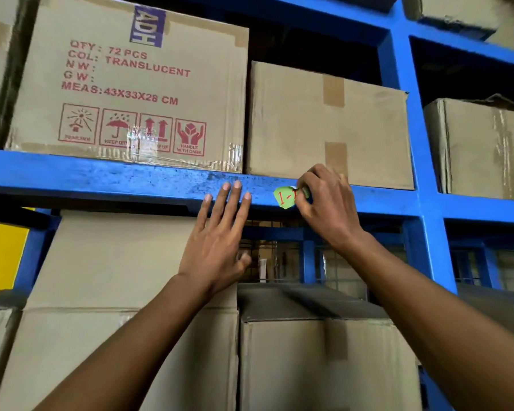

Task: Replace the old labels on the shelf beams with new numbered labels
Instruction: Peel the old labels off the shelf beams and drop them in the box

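Observation:
A blue shelf beam (131,179) runs across the view at mid height, its paint scuffed. A small green label (285,197) with red handwriting sits on the beam's face, crumpled and partly lifted. My right hand (327,203) pinches the label's right edge between thumb and fingers and covers part of the writing. To the left of the label, my left hand (220,232) is open with its fingers spread. Its fingertips rest on the beam's face and lower edge.
Cardboard boxes stand on the beam: a large printed one (125,84) and a plain one (330,126). More boxes (324,360) fill the level below. A blue upright post (419,173) rises right of my hands. A yellow panel (0,256) shows at left.

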A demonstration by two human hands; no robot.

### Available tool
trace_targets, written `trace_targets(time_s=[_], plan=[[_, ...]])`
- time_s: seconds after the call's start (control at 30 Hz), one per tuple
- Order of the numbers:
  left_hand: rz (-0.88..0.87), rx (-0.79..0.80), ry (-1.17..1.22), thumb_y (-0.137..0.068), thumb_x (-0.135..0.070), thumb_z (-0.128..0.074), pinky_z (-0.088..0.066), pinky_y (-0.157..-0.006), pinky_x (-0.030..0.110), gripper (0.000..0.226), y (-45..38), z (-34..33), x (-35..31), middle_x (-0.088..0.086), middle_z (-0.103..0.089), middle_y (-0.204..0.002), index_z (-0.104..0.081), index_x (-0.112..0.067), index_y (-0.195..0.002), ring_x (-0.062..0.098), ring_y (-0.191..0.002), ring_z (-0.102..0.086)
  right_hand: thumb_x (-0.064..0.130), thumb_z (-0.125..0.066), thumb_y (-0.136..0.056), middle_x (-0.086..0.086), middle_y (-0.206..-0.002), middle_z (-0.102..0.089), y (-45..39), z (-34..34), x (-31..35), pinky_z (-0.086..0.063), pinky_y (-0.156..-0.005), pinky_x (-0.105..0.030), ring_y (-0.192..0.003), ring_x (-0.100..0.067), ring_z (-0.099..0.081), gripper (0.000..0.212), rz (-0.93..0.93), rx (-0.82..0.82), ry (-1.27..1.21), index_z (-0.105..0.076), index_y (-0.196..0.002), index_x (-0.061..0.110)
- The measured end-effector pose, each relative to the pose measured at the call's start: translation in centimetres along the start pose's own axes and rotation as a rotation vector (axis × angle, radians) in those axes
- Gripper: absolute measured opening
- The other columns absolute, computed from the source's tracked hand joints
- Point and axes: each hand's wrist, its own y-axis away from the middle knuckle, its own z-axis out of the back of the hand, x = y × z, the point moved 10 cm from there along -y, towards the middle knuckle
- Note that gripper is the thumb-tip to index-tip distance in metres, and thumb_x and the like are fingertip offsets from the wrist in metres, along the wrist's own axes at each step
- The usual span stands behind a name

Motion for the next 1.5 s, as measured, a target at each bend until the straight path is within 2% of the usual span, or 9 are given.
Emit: trace_targets(time_s=[0.23,0.43,0.67,0.87,0.97,1.03,1.2,1.37,1.5], plan=[[0.01,0.001,0.004,-0.076,-0.043,-0.057,0.005,-0.119,0.045,0.101,0.0,-0.1,0.1,0.013,0.008,-0.159,0.005,-0.012,-0.15,0.028,-0.147,0.012,0.018,-0.057,-0.074,-0.005,-0.067,-0.058,2.8,1.1,0.8,-0.027,-0.063,-0.029,-0.066,-0.025,-0.047,0.009,-0.055,0.039,-0.2,-0.053,-0.072,0.01],[0.074,-0.005,0.045,-0.076,-0.036,-0.06,0.006,-0.118,0.047,0.099,0.0,0.2,-0.7,0.017,0.004,-0.159,0.001,-0.009,-0.15,0.031,-0.147,0.009,0.016,-0.056,-0.078,0.002,-0.066,-0.062,6.2,2.9,-2.0,-0.052,-0.061,-0.041,-0.064,-0.02,-0.058,0.006,-0.138,0.086,-0.349,-0.062,-0.077,0.014],[-0.029,0.107,0.295,-0.081,-0.033,-0.055,0.002,-0.118,0.043,0.089,4.1,-1.6,-11.7,0.017,0.001,-0.159,-0.002,-0.014,-0.15,0.029,-0.147,0.005,0.006,-0.058,-0.086,-0.002,-0.082,-0.072,15.2,3.3,-9.0,-0.054,-0.069,-0.037,-0.073,-0.015,-0.062,0.017,-0.327,0.203,-0.418,-0.072,-0.088,0.016],[-0.164,0.325,0.471,-0.084,-0.036,-0.048,0.01,-0.117,0.041,0.083,11.0,-4.3,-29.0,0.012,0.005,-0.16,-0.004,-0.013,-0.15,0.026,-0.147,0.009,-0.001,-0.063,-0.082,-0.004,-0.079,-0.074,29.0,5.2,-17.7,-0.042,-0.065,-0.004,-0.069,-0.002,-0.06,0.013,-0.61,0.257,-0.467,-0.074,-0.082,0.007],[-0.182,0.402,0.495,-0.083,-0.033,-0.05,0.015,-0.114,0.042,0.083,14.5,-5.3,-35.7,0.014,0.002,-0.159,-0.008,-0.01,-0.15,0.03,-0.147,0.006,-0.004,-0.063,-0.081,-0.009,-0.076,-0.072,36.4,5.9,-21.5,-0.045,-0.064,-0.014,-0.064,-0.01,-0.058,0.012,-0.737,0.308,-0.527,-0.074,-0.082,0.003],[-0.198,0.49,0.496,-0.083,-0.031,-0.049,0.01,-0.116,0.044,0.081,17.5,-6.5,-40.4,0.015,0.001,-0.159,-0.009,-0.009,-0.149,0.031,-0.147,0.004,-0.006,-0.063,-0.08,-0.01,-0.071,-0.069,41.8,6.3,-24.1,-0.044,-0.061,-0.013,-0.058,-0.001,-0.054,0.012,-0.824,0.357,-0.566,-0.072,-0.08,0.002],[-0.231,0.686,0.406,-0.073,-0.027,-0.061,-0.012,-0.116,0.051,0.082,26.9,-9.9,-48.6,0.017,-0.018,-0.156,-0.028,-0.006,-0.145,0.034,-0.144,-0.015,-0.001,-0.066,-0.076,0.012,-0.063,-0.063,56.2,6.1,-27.6,-0.043,-0.058,-0.009,-0.056,0.005,-0.054,0.02,-0.974,0.545,-0.578,-0.072,-0.075,0.018],[-0.295,0.988,0.29,-0.085,-0.034,-0.054,0.002,-0.118,0.047,0.087,37.7,-13.5,-53.2,0.015,0.016,-0.155,-0.002,-0.009,-0.149,0.032,-0.144,0.015,0.006,-0.07,-0.075,-0.001,-0.068,-0.07,74.3,7.4,-27.4,-0.053,-0.068,-0.036,-0.064,-0.013,-0.063,0.009,-1.245,0.847,-0.527,-0.073,-0.075,0.015],[-0.236,1.043,0.264,-0.081,-0.035,-0.062,-0.002,-0.118,0.048,0.094,42.0,-14.5,-55.4,0.018,0.022,-0.152,-0.002,-0.011,-0.15,0.033,-0.142,0.02,0.01,-0.06,-0.084,-0.018,-0.085,-0.072,86.9,11.3,-27.5,-0.053,-0.078,-0.039,-0.084,-0.033,-0.066,0.014,-1.423,1.13,-0.345,-0.073,-0.078,0.009]])
